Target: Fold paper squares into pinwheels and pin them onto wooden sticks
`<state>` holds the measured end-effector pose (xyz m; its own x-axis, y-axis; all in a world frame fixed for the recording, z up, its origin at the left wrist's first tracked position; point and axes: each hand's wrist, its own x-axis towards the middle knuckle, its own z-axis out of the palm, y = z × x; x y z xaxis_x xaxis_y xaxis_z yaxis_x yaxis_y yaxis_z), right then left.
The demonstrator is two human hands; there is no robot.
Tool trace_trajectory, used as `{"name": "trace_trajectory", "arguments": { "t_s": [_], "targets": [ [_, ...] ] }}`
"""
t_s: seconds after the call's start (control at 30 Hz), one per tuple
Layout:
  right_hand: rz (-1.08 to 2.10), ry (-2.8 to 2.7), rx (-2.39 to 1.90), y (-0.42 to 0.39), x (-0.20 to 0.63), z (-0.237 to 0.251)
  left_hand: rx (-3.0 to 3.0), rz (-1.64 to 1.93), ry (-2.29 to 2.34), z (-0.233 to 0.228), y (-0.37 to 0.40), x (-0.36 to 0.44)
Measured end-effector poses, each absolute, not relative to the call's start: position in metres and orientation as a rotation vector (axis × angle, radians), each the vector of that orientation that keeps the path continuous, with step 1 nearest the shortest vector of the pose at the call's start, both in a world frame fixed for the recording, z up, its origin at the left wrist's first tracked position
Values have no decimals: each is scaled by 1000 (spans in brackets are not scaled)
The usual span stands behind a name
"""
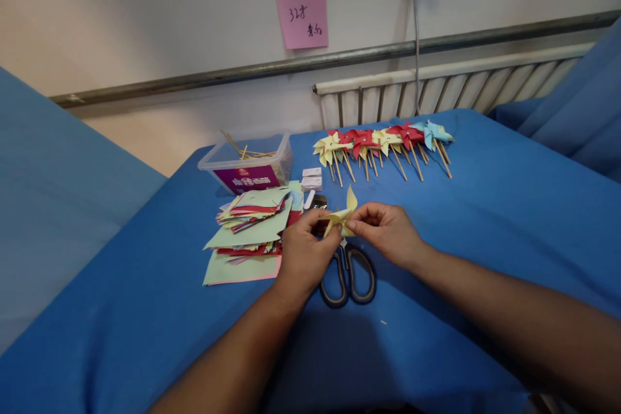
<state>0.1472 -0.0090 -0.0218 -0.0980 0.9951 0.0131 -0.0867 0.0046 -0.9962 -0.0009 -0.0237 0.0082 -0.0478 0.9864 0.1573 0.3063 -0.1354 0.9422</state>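
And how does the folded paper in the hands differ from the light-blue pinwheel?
The folded paper is pale yellow; the pinwheel is light blue. The left hand and right hand hold the folded paper; the pinwheel lies unheld, farther away. Both look made of bent paper.

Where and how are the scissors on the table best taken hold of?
Probably by the dark handle loops, from the near side: they lie uncovered there, while the blades point away, mostly hidden behind the yellow folded paper.
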Motion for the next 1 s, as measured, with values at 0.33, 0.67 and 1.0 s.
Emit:
{"name": "trace_trajectory", "arguments": {
  "t_s": [0.33,0.67,1.0],
  "targets": [
    [1349,-1213,-1079,-7,149,-20,1424,1163,1407,9,-23,-1],
    [1251,-1265,-1070,-8,149,-21,1392,1186,1400,14,-24,2],
    [1346,-1174,-970,-9,145,-24,1369,1213,1395,13,-24,2]
  ]
}}
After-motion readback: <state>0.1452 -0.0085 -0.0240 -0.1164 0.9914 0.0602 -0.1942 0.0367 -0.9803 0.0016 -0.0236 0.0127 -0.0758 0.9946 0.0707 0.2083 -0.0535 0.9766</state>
